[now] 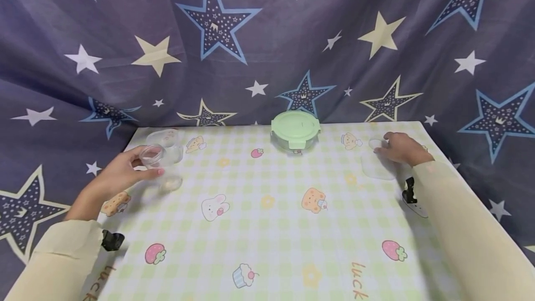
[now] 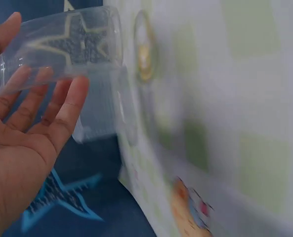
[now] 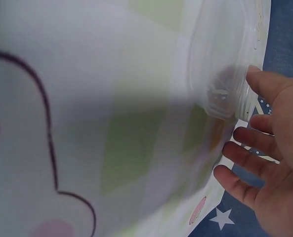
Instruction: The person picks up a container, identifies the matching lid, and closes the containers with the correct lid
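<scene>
My left hand (image 1: 133,166) holds a clear plastic jar (image 2: 69,42) between thumb and fingers, its mouth toward the palm. The jar's base hangs just off the tablecloth, and my fingers show through its wall. Another clear container (image 1: 177,152) stands close behind it. At the far right, my right hand (image 1: 403,147) has thumb and index finger at the rim of a clear plastic container (image 3: 220,59) that rests on the cloth. Its other fingers are spread and touch nothing. The contact of the right index finger is partly hidden.
A round glass box with a pale green clip lid (image 1: 296,127) stands at the back middle. The table wears a checked, cartoon-printed cloth (image 1: 267,226). A dark star-patterned curtain (image 1: 267,50) hangs right behind the table's back edge.
</scene>
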{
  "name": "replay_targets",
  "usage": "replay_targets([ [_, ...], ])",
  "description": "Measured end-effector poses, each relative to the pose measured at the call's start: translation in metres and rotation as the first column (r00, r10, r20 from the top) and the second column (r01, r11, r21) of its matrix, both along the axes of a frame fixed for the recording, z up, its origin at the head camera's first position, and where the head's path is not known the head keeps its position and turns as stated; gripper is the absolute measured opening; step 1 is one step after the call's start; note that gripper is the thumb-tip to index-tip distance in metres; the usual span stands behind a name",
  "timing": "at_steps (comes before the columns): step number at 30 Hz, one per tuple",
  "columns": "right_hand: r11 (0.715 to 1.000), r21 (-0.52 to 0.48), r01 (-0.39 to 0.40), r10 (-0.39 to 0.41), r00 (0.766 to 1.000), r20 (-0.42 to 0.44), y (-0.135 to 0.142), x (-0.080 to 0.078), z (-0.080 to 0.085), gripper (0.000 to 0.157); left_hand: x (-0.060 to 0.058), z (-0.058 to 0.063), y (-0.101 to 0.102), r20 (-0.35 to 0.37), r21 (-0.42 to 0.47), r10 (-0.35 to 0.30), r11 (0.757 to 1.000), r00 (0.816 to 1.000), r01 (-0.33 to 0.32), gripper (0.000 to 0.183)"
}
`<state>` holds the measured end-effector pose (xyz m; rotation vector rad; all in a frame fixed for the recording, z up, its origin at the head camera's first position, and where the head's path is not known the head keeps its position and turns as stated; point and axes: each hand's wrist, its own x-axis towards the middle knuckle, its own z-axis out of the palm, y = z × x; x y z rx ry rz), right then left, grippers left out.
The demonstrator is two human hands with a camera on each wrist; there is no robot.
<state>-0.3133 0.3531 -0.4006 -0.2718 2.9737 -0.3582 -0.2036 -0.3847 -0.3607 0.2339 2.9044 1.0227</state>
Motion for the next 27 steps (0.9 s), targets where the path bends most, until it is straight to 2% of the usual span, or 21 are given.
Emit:
replay_targets([
  [2, 1.000, 0.005, 0.003, -0.003, 1.000, -0.001, 0.000, -0.001, 0.000, 0.071, -0.002, 0.004, 0.011, -0.017, 0.031, -0.005, 0.999, 1.000, 0.006, 0.066],
  [7, 0.999, 0.009, 0.046, -0.046, 0.999, 0.017, -0.001, -0.003, 0.002, 0.072, -0.010, 0.013, 0.042, -0.063, 0.111, -0.098, 0.988, 0.993, 0.104, 0.059],
  [15, 0.995, 0.014, 0.100, -0.101, 0.994, 0.046, -0.006, -0.002, 0.002, 0.074, -0.021, 0.027, 0.093, -0.041, 0.172, -0.240, 0.955, 0.970, 0.243, 0.062],
  [22, 0.995, 0.005, 0.102, -0.102, 0.993, 0.054, -0.008, 0.000, 0.001, 0.070, -0.027, 0.026, 0.131, -0.018, 0.240, -0.320, 0.918, 0.947, 0.315, 0.060],
  [27, 0.995, -0.009, 0.102, -0.102, 0.994, 0.040, -0.006, 0.000, 0.001, 0.069, -0.029, 0.022, 0.158, -0.033, 0.250, -0.380, 0.892, 0.924, 0.376, 0.061],
])
